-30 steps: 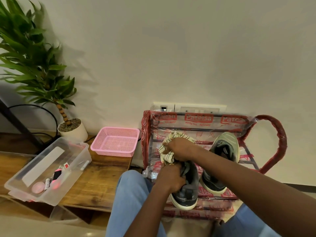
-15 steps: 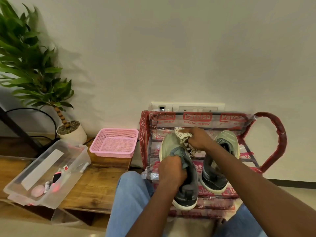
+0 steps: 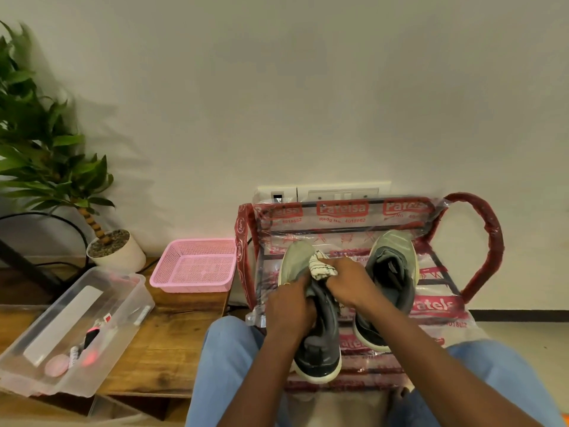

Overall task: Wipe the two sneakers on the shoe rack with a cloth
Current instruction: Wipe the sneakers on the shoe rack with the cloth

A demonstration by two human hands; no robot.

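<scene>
Two grey-green sneakers with pale soles stand on a red shoe rack (image 3: 486, 238) still wrapped in printed plastic. My left hand (image 3: 291, 306) grips the left sneaker (image 3: 320, 355) at its collar and holds it steady. My right hand (image 3: 349, 282) is closed on a bunched white cloth with dark lines (image 3: 320, 266), pressed on the left sneaker's upper near the toe. The right sneaker (image 3: 392, 272) stands untouched beside it, toe toward the wall.
A pink mesh basket (image 3: 197, 265) sits on a low wooden bench (image 3: 172, 343) left of the rack. A clear plastic box (image 3: 70, 331) with small items lies further left. A potted plant (image 3: 115, 249) stands by the wall. My knees in blue jeans (image 3: 228, 362) flank the rack.
My right hand with the cloth went from the left sneaker's toe toward the gap between the sneakers, then back down onto the left sneaker's upper. My left hand kept its hold.
</scene>
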